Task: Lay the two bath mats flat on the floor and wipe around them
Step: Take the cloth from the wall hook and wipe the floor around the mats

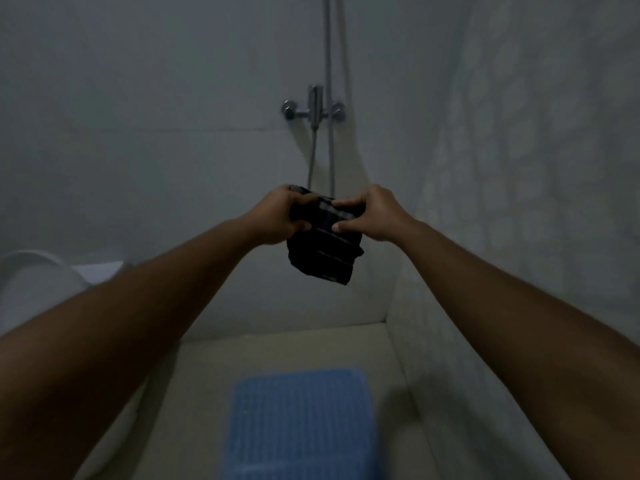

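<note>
hands out at arm's length in a dim bathroom: the left hand (277, 216) grips the upper left of a dark striped cloth (325, 251), fingers and thumb curled onto it, while the right hand (374, 214) pinches the upper right between thumb and fingertips. the cloth is bunched between the two hands, and its loose lower part droops towards 6 o'clock, touching nothing else.

it looks light, soft and limp, likely to fold and slip through a slack grip. a judgement: gathered into a pad and held across its bunched top edge, it should wipe more firmly than it would held by a corner.

a blue bath mat (301, 420) lies on the pale floor (207, 358) at 6 o'clock from the hands, well below them and apart from the cloth. it seems flat, though its near end runs out of view. its ribbed surface suggests a flexible, rubbery sheet, light but floppy, best lifted by two corners or one short edge. no second mat is in view.

around them, a toilet (34, 282) shows at 8 o'clock from the hands. a shower mixer (313, 107) sits on the wall at 12 o'clock, with its hose (311, 161) dropping behind the cloth. a faintly patterned wall (519, 133) fills the 3 o'clock side.
</note>
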